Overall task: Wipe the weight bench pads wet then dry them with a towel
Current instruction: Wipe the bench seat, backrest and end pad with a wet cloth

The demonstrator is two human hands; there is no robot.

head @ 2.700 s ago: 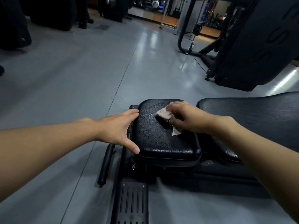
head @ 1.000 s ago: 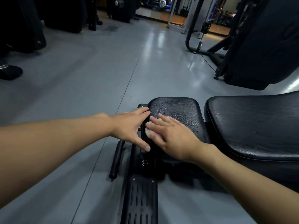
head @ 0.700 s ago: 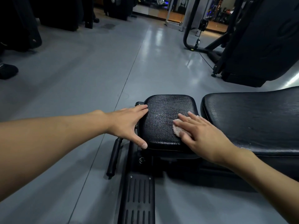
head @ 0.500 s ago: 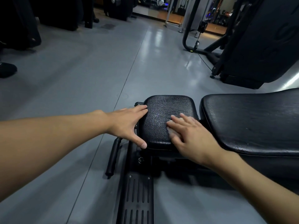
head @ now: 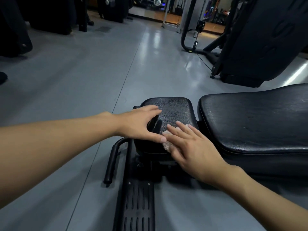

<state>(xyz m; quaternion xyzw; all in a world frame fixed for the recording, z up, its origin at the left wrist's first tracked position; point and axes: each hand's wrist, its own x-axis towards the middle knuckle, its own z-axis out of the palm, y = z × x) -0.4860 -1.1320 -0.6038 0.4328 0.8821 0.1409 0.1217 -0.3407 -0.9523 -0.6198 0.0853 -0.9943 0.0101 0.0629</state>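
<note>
Bench pads of black cracked vinyl sit low over the grey floor (head: 83, 72): the small square seat pad (head: 173, 110) at the frame's end, and just beside it to the right, across a narrow gap, the long back pad (head: 250, 120). Nearest the camera, a ribbed black metal foot plate (head: 138, 202) runs forward from under the seat pad, with a curved black tube handle (head: 113, 157) at its left. The right hand (head: 193, 147) lies flat on the near edge of the seat pad, fingers straight and slightly spread, pressing a small pale pinkish cloth (head: 166, 144) against the pad; only the cloth's fringe shows at the fingertips and by the thumb. The left hand (head: 138, 124) cups the seat pad's left edge, fingers together over the top and thumb stretched along the near side, its tip touching the cloth. Farther off, a black exercise machine (head: 260, 39) stands at the right, and more dark equipment lines the far left.
</note>
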